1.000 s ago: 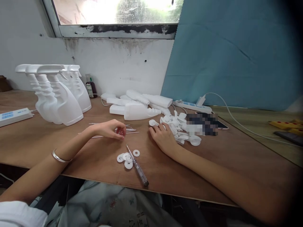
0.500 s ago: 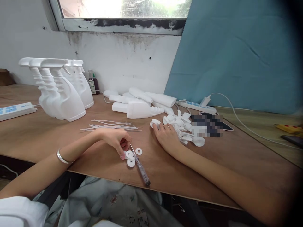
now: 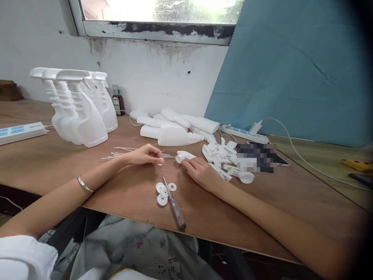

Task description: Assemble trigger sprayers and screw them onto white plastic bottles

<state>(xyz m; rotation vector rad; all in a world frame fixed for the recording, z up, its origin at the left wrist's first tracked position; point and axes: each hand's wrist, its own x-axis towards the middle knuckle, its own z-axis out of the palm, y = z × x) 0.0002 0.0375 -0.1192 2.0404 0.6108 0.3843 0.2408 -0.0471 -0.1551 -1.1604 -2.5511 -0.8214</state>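
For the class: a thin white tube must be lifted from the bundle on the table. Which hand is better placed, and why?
Probably the left hand: it lies right beside the tubes, though its fingers pinch a small washer. The right hand is farther off, holding a trigger part.

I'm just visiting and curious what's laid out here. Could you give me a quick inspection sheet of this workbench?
Surface: brown wooden table, worn but flat.
Job's things: small white washer pinched in the left hand; white trigger head under the right hand; loose washers by a screwdriver; thin white tubes.
Clutter: upright spray bottles; bottles lying flat; pile of trigger heads; small dark bottle; phone.
Fingers: left closed on the washer; right resting on the trigger head, grip unclear.
Cables: power strips; white charger cable.
Surroundings: stained white wall, window, blue sheet.
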